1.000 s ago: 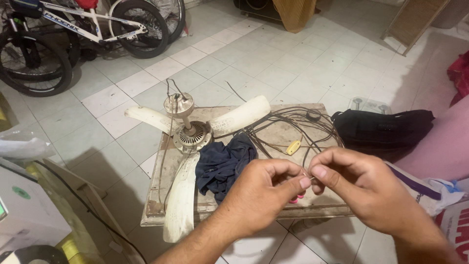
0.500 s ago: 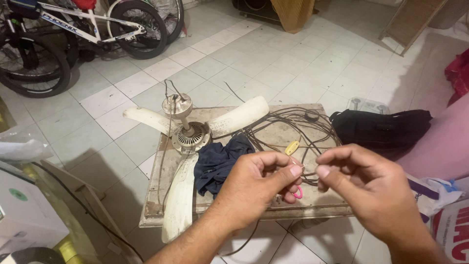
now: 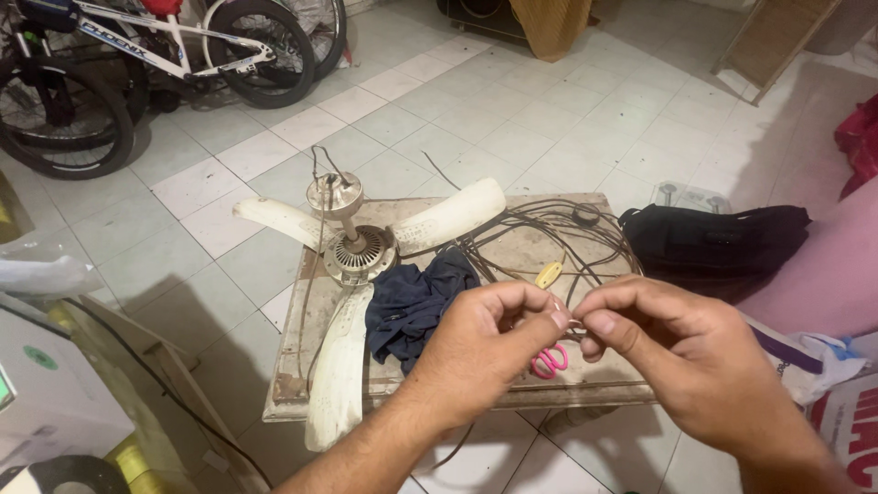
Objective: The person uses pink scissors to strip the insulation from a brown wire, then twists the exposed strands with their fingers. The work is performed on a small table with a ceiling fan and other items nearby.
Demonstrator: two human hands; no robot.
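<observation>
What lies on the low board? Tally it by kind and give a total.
Ceiling fan: 1
Dark blue cloth: 1
Pink scissors: 1
Yellow-handled tool: 1
Wire tangle: 1
Small black round piece: 1
Total: 6

Support: a worn low table is seen mid-frame on the tiled floor.
Left: a cream ceiling fan is laid.
Centre: a dark cloth.
Right: tangled black wires, pink scissors.

Fan left on board, cables right, cloth between.
</observation>
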